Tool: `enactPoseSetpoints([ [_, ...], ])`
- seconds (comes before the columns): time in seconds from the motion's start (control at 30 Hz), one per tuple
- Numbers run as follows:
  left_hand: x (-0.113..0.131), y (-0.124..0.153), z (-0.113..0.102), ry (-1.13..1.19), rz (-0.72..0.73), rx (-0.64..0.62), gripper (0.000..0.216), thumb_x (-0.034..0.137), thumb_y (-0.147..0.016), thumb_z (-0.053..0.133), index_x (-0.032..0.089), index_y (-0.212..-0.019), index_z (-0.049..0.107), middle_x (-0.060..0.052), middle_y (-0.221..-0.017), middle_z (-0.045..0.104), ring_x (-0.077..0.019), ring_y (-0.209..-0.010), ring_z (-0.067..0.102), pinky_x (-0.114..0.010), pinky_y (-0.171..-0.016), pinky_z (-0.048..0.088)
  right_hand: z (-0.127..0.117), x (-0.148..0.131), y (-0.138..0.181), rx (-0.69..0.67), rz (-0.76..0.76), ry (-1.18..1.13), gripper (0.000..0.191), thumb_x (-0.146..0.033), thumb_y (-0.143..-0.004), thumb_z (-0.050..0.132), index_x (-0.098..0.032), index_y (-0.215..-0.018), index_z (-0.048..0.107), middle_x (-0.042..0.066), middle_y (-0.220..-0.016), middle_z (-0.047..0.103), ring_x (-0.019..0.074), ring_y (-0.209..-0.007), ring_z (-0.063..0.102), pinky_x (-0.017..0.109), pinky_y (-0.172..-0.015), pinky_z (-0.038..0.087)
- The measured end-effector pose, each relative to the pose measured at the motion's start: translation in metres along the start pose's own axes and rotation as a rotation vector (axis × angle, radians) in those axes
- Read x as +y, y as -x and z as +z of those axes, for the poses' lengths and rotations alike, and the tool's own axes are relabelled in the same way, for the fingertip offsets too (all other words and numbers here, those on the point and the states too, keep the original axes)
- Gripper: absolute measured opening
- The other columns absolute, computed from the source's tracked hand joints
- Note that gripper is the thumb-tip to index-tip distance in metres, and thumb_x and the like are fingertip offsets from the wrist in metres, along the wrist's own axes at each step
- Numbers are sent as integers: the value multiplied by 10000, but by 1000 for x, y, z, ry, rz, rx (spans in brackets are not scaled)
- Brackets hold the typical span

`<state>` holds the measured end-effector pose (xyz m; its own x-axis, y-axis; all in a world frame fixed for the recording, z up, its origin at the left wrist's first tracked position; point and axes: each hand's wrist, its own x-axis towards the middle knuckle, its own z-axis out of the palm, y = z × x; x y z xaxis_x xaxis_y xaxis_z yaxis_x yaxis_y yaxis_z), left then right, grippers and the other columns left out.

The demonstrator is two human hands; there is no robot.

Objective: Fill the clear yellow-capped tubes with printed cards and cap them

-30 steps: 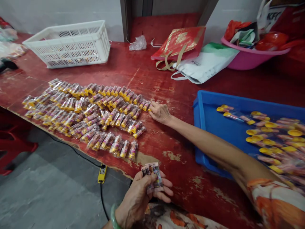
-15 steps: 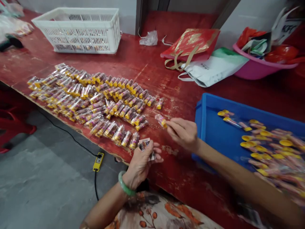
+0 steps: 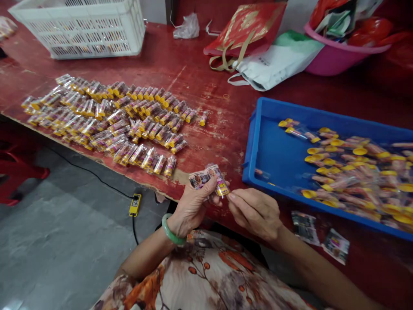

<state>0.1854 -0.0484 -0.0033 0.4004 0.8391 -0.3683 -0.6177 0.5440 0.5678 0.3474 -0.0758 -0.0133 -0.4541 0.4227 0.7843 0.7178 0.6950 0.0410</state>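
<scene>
Half a second ago the short, clear-wrapped tube with a yellow end was out over the worn red wooden counter; now it's up against the small, flat, pink-edged printed packets in the left hand. The left thumb pins the packets against the fingers behind, while the right hand pinches the tube's lower corner between thumb and forefinger. Two dark printed sachets, mostly behind the right forearm before, now show beside the shallow blue plastic tray.

The left fingers are largely hidden, I can't count the packets, and the frame cuts off the tray's right end and the slatted white plastic crate's top.
</scene>
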Motion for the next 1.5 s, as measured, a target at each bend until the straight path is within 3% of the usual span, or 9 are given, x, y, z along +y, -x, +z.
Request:
enactPoseSetpoints([
  [0.23, -5, 11, 12, -80, 40, -17, 264, 338, -695, 790, 129, -810, 676, -32, -740, 707, -49, -463, 532, -162, -470, 454, -9, -29, -1, 50, 377, -12, 327, -162, -832, 653, -236, -1135, 553, 30, -892, 698, 156, -791, 693, 260, -653, 567],
  [0.43, -9, 17, 13, -106, 6, -54, 273, 352, -685, 795, 131, -790, 676, -24, -707, 694, -54, -450, 534, -167, -461, 451, -20, -36, -5, 58, 390, -23, 298, -114, -841, 628, -238, -1107, 575, 14, -870, 709, 139, -782, 697, 242, -678, 567],
  [0.6, -10, 20, 13, -146, 14, -46, 326, 405, -658, 805, 124, -737, 660, 18, -516, 590, -71, -435, 520, -176, -462, 445, -17, -40, -2, 107, 436, -30, 263, -113, -832, 629, -213, -1072, 587, 34, -876, 705, 154, -789, 699, 256, -652, 570],
  [0.83, -7, 26, 13, -129, -3, -31, 384, 379, -596, 846, 122, -832, 684, -43, -736, 700, -70, -461, 540, -195, -469, 455, -17, -50, -7, 100, 455, 3, 282, -117, -842, 616, -247, -1091, 590, 30, -853, 711, 166, -755, 705, 280, -638, 589],
  [1.07, -10, 21, 1, -183, 4, -19, 321, 386, -635, 820, 129, -771, 683, -19, -666, 664, -76, -468, 535, -200, -477, 448, -20, -43, -3, 55, 449, -121, 301, -98, -797, 643, -237, -1062, 615, 44, -865, 703, 180, -742, 688, 295, -622, 564],
  [1.13, -10, 18, -8, -242, 45, 6, 297, 378, -646, 812, 129, -752, 690, -2, -634, 638, -69, -474, 512, -195, -478, 436, -19, -34, -3, -42, 562, -365, 241, -130, -801, 631, -221, -1024, 633, 54, -899, 686, 165, -719, 664, 287, -608, 551],
  [1.27, -7, 18, -26, -393, 36, -29, 307, 385, -639, 811, 119, -763, 720, 2, -622, 619, -66, -484, 477, -195, -470, 414, -6, -20, -8, -112, 1002, -800, 217, -253, -820, 619, -188, -1025, 650, 56, -892, 682, 131, -622, 617, 251, -527, 521],
  [1.4, -4, 21, -39, -472, 27, -90, 308, 398, -646, 800, 113, -728, 719, 9, -570, 591, -66, -474, 457, -198, -473, 395, 20, -20, -17, -220, 1226, -953, 337, -345, -677, 761, -156, -950, 705, 47, -778, 706, 161, -657, 649, 257, -571, 530],
  [1.5, 2, 17, -47, -486, 59, -14, 316, 408, -655, 792, 110, -703, 696, 18, -533, 574, -64, -443, 449, -196, -453, 374, 43, -18, -29, -223, 1328, -1028, 321, -363, -624, 787, -153, -859, 723, 36, -706, 694, 153, -597, 628, 259, -544, 511],
])
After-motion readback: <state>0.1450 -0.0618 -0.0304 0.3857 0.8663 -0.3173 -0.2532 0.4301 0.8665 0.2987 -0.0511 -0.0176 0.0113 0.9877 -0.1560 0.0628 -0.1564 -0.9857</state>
